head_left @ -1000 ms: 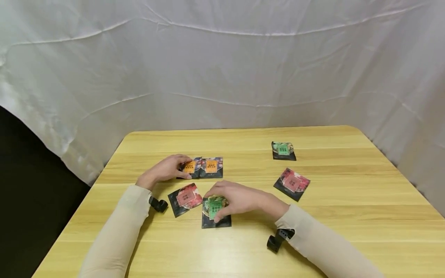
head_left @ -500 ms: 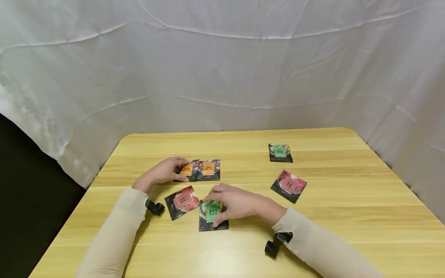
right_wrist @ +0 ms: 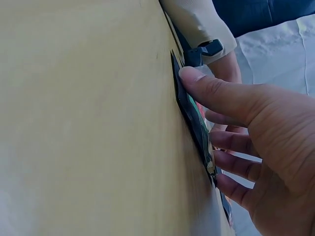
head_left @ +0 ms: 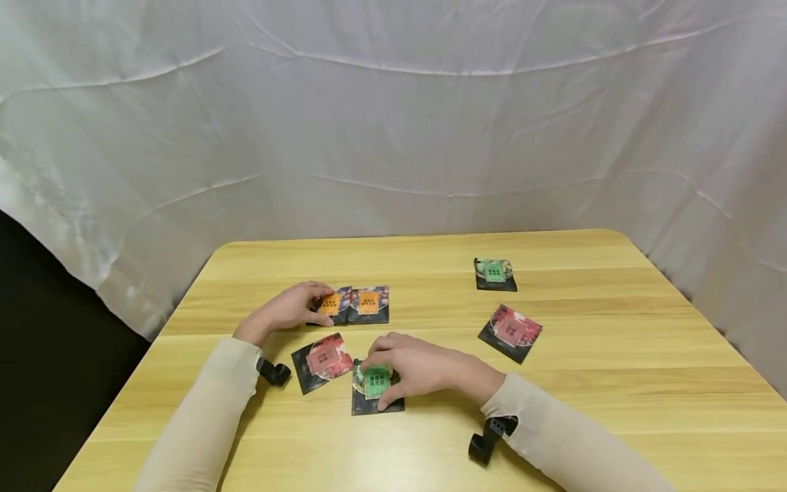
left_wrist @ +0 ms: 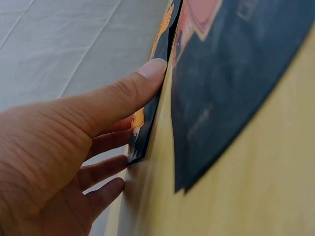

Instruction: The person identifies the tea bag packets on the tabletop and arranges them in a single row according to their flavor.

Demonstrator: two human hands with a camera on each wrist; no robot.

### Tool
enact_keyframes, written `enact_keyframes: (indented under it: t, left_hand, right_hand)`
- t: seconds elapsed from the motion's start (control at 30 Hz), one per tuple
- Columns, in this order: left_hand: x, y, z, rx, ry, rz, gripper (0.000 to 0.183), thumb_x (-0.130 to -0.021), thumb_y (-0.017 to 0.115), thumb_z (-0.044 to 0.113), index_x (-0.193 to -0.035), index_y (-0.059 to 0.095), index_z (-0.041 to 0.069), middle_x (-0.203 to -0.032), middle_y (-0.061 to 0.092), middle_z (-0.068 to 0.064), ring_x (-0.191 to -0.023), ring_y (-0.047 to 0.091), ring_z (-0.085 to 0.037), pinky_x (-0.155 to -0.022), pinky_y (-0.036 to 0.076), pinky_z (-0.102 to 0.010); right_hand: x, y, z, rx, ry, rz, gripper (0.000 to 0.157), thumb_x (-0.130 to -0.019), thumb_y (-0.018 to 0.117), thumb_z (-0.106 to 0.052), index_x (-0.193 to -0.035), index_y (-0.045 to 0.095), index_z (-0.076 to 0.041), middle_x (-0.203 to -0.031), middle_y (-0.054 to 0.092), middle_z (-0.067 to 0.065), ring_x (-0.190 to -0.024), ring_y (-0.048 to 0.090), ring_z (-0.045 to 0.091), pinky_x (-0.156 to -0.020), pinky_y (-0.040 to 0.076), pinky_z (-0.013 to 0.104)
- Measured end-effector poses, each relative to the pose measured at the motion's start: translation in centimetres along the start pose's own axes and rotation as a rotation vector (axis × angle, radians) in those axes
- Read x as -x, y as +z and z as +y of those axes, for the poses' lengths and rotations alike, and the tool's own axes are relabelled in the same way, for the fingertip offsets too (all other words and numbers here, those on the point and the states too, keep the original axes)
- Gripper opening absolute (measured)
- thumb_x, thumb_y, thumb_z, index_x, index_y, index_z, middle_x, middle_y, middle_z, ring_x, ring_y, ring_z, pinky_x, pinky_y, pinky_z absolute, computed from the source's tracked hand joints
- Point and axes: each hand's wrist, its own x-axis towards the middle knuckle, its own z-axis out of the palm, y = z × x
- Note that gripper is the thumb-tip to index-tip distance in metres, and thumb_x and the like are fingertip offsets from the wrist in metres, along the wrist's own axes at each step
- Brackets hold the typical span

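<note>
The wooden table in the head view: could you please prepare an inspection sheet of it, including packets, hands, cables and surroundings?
Surface: light wood-grain table.
Packets, by label colour: left orange packet beside right orange packet; left red packet; nearer green packet; right red packet; farther green packet.
Clutter: nothing seen.
Hands: left hand spread over the left orange packet; right hand spread over the nearer green packet, thumb at its near side.
Cables: nothing seen.
Surroundings: pale creased cloth behind the table; black device at the left wrist, another at the right.
</note>
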Motion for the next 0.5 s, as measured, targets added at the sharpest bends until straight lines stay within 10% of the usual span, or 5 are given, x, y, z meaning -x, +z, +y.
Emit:
enact_keyframes:
  t: [0.5]
  left_hand:
    - [0.01,0.14,0.0,0.014,-0.013,0.003,0.078,-0.083,0.077,0.043,-0.143,0.049,0.002,-0.145,0.045,-0.02,-0.133,0.04,-0.04,-0.107,0.035,-0.055]
  right_hand:
    - [0.13,0.06,-0.38,0.021,0.016,0.002,0.057,-0.084,0.07,-0.055,-0.131,0.063,-0.023,-0.125,0.054,-0.007,-0.113,0.048,0.009,-0.096,0.043,0.026]
